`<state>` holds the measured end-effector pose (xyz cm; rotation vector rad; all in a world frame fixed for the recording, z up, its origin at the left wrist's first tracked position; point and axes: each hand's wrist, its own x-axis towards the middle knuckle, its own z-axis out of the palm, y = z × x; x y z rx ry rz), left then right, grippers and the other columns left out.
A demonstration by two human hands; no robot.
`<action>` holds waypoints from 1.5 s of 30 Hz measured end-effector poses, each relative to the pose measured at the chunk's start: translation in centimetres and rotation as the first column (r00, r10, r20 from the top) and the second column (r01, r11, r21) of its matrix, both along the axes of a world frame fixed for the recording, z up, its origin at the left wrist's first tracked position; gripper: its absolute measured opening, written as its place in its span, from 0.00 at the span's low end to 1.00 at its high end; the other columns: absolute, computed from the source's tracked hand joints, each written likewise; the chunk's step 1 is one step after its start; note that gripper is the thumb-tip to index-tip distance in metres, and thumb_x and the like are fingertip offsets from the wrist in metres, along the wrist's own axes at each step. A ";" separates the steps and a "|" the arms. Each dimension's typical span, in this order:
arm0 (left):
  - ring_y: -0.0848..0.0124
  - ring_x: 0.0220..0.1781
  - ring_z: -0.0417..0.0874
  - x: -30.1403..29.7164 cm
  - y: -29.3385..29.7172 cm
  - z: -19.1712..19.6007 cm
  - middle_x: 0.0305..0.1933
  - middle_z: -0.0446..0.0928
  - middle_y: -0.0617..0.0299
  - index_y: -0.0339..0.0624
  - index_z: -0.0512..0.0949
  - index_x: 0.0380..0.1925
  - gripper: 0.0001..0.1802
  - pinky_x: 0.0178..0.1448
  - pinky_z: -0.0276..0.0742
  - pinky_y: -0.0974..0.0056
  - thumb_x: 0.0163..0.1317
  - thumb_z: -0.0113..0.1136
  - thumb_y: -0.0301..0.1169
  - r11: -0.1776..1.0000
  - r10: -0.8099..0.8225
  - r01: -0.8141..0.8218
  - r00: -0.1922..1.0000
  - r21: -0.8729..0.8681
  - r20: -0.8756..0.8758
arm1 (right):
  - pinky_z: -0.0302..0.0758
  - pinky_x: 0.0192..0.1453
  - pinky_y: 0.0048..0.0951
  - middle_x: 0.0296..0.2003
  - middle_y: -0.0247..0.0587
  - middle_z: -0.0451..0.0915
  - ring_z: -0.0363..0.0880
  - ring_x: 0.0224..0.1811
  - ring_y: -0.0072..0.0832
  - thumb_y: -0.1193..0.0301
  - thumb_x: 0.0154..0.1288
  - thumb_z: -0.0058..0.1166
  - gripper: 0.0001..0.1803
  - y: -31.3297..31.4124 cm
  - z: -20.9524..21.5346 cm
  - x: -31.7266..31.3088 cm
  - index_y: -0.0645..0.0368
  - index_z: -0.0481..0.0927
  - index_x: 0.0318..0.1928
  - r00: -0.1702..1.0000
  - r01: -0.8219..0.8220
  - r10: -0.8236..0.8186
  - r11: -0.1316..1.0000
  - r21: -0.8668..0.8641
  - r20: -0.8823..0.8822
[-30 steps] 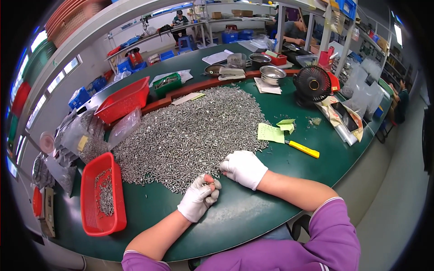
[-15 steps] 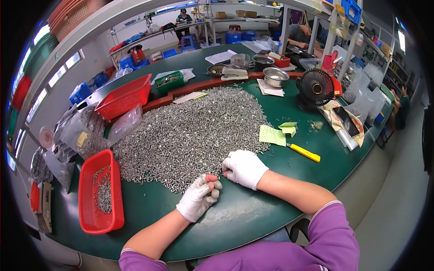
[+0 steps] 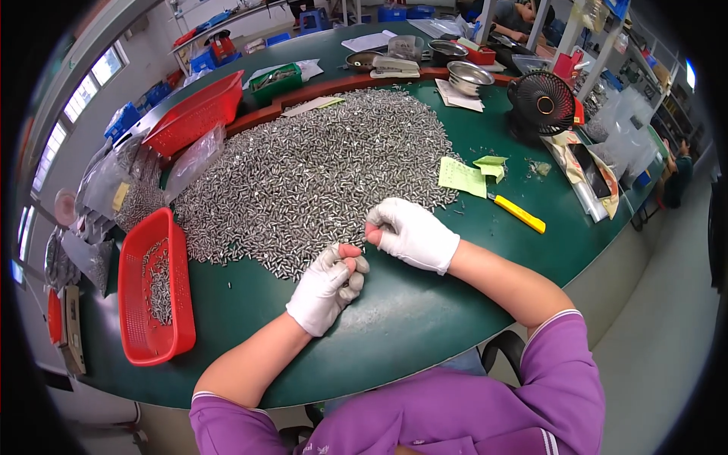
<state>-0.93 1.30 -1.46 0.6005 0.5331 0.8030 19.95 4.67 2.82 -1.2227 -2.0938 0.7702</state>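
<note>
A broad heap of small silvery metal pins spreads over the green table in front of me. At its near edge is my left hand, in a white glove with bare thumb and index fingertips. Those tips are pressed together and the other fingers curl in. Just right of it, over the heap's lower right edge, my right hand is gloved alike, with thumb and index tips pinched. The two pinches face each other, a small gap apart. Anything between the fingertips is too small to make out.
Left of the heap stands a red plastic basket with some pins inside. A yellow utility knife and a green paper slip lie to the right. Beyond are a black fan, a metal bowl and a larger red basket.
The whole scene has shifted upward in the picture. My right hand has turned a little, so its thumb and index pinch shows more plainly, and the fingertips of both hands are slightly farther apart.
</note>
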 end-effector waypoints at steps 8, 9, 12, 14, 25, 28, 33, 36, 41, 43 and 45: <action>0.81 0.23 0.64 0.5 -0.3 0.4 0.33 0.75 0.69 0.49 0.75 0.43 0.08 0.26 0.59 0.76 0.70 0.56 0.38 0.998 0.060 -0.057 0.983 0.026 -0.173 | 0.75 0.43 0.36 0.31 0.43 0.78 0.78 0.36 0.39 0.71 0.57 0.62 0.07 -0.1 -0.8 -0.1 0.58 0.80 0.36 0.999 0.048 -0.041 0.963 0.264 -0.032; 0.81 0.23 0.64 0.2 -0.3 0.3 0.33 0.75 0.68 0.48 0.75 0.43 0.08 0.25 0.59 0.76 0.70 0.56 0.38 0.998 0.062 -0.061 0.982 0.013 -0.178 | 0.75 0.43 0.36 0.31 0.42 0.77 0.78 0.36 0.40 0.70 0.57 0.62 0.07 0.3 -0.4 0.3 0.57 0.81 0.34 0.994 0.086 -0.102 0.947 0.309 0.035; 0.81 0.21 0.63 0.0 -0.3 0.6 0.32 0.75 0.67 0.45 0.75 0.44 0.11 0.24 0.58 0.76 0.70 0.55 0.39 0.997 0.070 -0.072 0.980 -0.004 -0.187 | 0.75 0.43 0.36 0.31 0.41 0.78 0.78 0.36 0.39 0.70 0.56 0.63 0.06 0.8 -0.8 1.1 0.56 0.81 0.34 0.990 0.100 -0.126 0.948 0.302 0.067; 0.82 0.20 0.63 0.1 -0.2 0.8 0.31 0.75 0.68 0.46 0.75 0.42 0.15 0.24 0.56 0.76 0.69 0.56 0.45 0.999 0.006 0.004 0.974 0.044 -0.227 | 0.75 0.43 0.36 0.32 0.40 0.79 0.79 0.37 0.39 0.70 0.56 0.63 0.06 0.4 -0.8 0.5 0.56 0.81 0.34 1.000 -0.029 0.022 0.924 0.382 0.021; 0.80 0.22 0.66 -0.4 0.0 1.0 0.31 0.75 0.67 0.46 0.74 0.42 0.27 0.23 0.59 0.76 0.69 0.46 0.60 0.943 -0.212 0.291 0.898 0.159 -0.386 | 0.76 0.47 0.38 0.36 0.41 0.80 0.79 0.40 0.41 0.72 0.51 0.64 0.09 -1.2 -1.0 -1.4 0.57 0.81 0.35 0.983 -0.181 0.184 0.952 0.246 0.010; 0.79 0.25 0.67 -0.1 -0.3 1.1 0.35 0.75 0.66 0.48 0.73 0.48 0.27 0.26 0.61 0.75 0.68 0.47 0.59 0.983 -0.163 0.179 0.957 0.045 -0.242 | 0.76 0.47 0.39 0.35 0.41 0.79 0.79 0.41 0.41 0.70 0.52 0.62 0.08 -1.0 -1.4 -1.2 0.57 0.81 0.34 0.989 -0.139 0.147 0.959 0.246 -0.015; 0.80 0.24 0.67 -0.3 -0.4 0.3 0.33 0.76 0.67 0.48 0.75 0.47 0.14 0.27 0.61 0.75 0.70 0.56 0.44 0.999 -0.044 0.045 0.993 0.003 -0.109 | 0.75 0.48 0.39 0.35 0.40 0.79 0.78 0.42 0.40 0.67 0.54 0.61 0.07 -1.1 -0.6 -0.7 0.54 0.80 0.32 1.000 -0.014 0.014 0.938 0.347 0.001; 0.82 0.23 0.66 0.0 -0.6 0.3 0.31 0.76 0.68 0.48 0.76 0.45 0.10 0.26 0.60 0.77 0.68 0.59 0.37 1.000 -0.009 0.009 0.996 -0.002 -0.090 | 0.75 0.48 0.38 0.36 0.40 0.79 0.78 0.42 0.40 0.68 0.53 0.62 0.07 -1.4 -0.3 -0.8 0.55 0.80 0.32 0.999 -0.037 0.044 0.947 0.321 -0.013; 0.82 0.22 0.68 0.0 -0.5 0.6 0.31 0.77 0.68 0.46 0.76 0.41 0.08 0.24 0.59 0.78 0.68 0.60 0.36 1.000 -0.020 0.018 0.996 -0.015 -0.090 | 0.76 0.46 0.37 0.33 0.38 0.80 0.79 0.39 0.39 0.69 0.50 0.64 0.08 -1.5 -0.6 -0.9 0.56 0.82 0.31 0.986 -0.102 0.135 0.952 0.288 -0.098; 0.82 0.22 0.67 -0.1 -0.5 0.5 0.31 0.77 0.68 0.46 0.77 0.41 0.08 0.23 0.59 0.78 0.68 0.60 0.37 1.000 -0.020 0.018 0.994 -0.013 -0.106 | 0.77 0.40 0.38 0.31 0.36 0.80 0.79 0.34 0.38 0.68 0.50 0.65 0.06 -1.4 -0.3 -0.9 0.54 0.83 0.28 0.988 -0.129 0.155 0.890 0.438 -0.024; 0.83 0.22 0.67 -0.3 -0.5 0.3 0.31 0.77 0.67 0.46 0.77 0.41 0.09 0.23 0.59 0.78 0.67 0.60 0.37 1.000 -0.022 0.021 0.992 -0.009 -0.124 | 0.77 0.40 0.38 0.31 0.36 0.80 0.79 0.33 0.38 0.68 0.50 0.64 0.06 -1.6 0.4 -0.8 0.53 0.84 0.29 0.990 -0.129 0.137 0.863 0.488 0.020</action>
